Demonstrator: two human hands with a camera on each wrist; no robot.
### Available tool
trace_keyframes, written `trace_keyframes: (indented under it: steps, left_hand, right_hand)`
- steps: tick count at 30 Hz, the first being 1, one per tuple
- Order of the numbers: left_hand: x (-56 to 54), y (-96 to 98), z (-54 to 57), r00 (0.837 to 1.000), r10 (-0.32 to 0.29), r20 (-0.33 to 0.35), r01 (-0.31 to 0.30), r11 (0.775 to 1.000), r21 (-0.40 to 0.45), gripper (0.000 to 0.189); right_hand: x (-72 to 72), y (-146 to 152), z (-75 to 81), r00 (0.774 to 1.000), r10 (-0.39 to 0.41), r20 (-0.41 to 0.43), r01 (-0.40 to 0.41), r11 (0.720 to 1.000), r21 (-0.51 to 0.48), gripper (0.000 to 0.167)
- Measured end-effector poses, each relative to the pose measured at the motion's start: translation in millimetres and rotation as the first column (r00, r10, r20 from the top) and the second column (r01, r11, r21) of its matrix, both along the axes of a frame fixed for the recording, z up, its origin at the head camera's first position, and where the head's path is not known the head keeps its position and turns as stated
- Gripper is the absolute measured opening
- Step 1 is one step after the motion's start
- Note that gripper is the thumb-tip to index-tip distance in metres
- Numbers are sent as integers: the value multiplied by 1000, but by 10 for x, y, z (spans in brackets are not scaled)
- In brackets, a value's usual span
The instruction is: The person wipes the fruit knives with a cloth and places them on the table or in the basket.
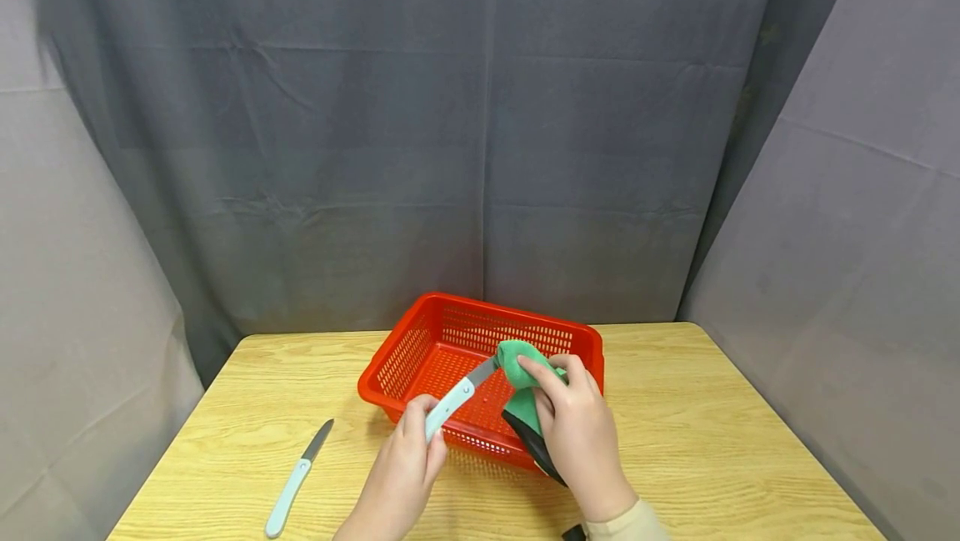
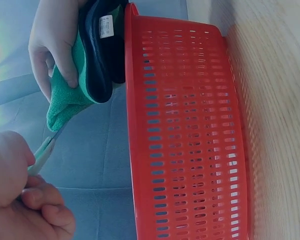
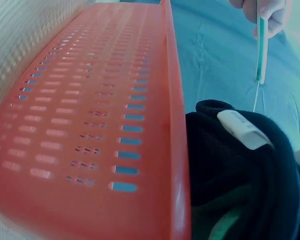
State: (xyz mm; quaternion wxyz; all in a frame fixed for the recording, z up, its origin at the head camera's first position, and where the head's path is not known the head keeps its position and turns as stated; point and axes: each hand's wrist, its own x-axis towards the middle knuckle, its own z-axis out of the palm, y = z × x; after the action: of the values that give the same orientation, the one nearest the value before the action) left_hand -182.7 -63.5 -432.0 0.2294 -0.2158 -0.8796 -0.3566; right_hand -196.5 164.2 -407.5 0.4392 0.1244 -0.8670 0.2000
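Observation:
My left hand (image 1: 403, 459) grips the pale blue handle of a knife (image 1: 455, 402), whose blade points up and to the right. In my right hand (image 1: 583, 424) is a green cloth with a dark edge (image 1: 517, 362), pinched over the blade's tip, so the tip is hidden. A white tag shows on the dark part of the cloth (image 2: 106, 27) in the left wrist view. Both hands are above the near side of a red plastic basket (image 1: 420, 358). A second knife (image 1: 300, 474) with the same pale handle lies on the table, left of my left hand.
The basket stands on a light wooden table (image 1: 712, 433), near its back edge. Grey curtains (image 1: 360, 149) hang behind and along both sides of the table. A black object (image 1: 574, 533) shows beside the right sleeve.

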Motion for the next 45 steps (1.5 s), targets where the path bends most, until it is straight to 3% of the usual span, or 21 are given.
trace_keyframes:
  steps: [10,23,31,39,45]
  left_hand:
    - [6,2,39,998,35,60,-35,999,9,31]
    - [-3,0,23,998,55,19,-56,998,10,31]
    - [2,-1,35,998,47,45,-48,999,14,32]
    - [-12,15,-13,997,74,-36,-74,997,1,32]
    - [-14,19,-21,998,66,-21,-66,998,-1,31]
  right_hand:
    - [41,18,52,1000,-10,-7,9,1000,-26,50]
    - [124,-116,41,997,73,-15,-71,995,64,56]
    - [158,-165,39,996,86,17,-87,992,91,55]
    - [165,-192,52,995,95,36,-98,990,102,52]
    - [157,-198,34,994,99,38,-102,990,102,52]
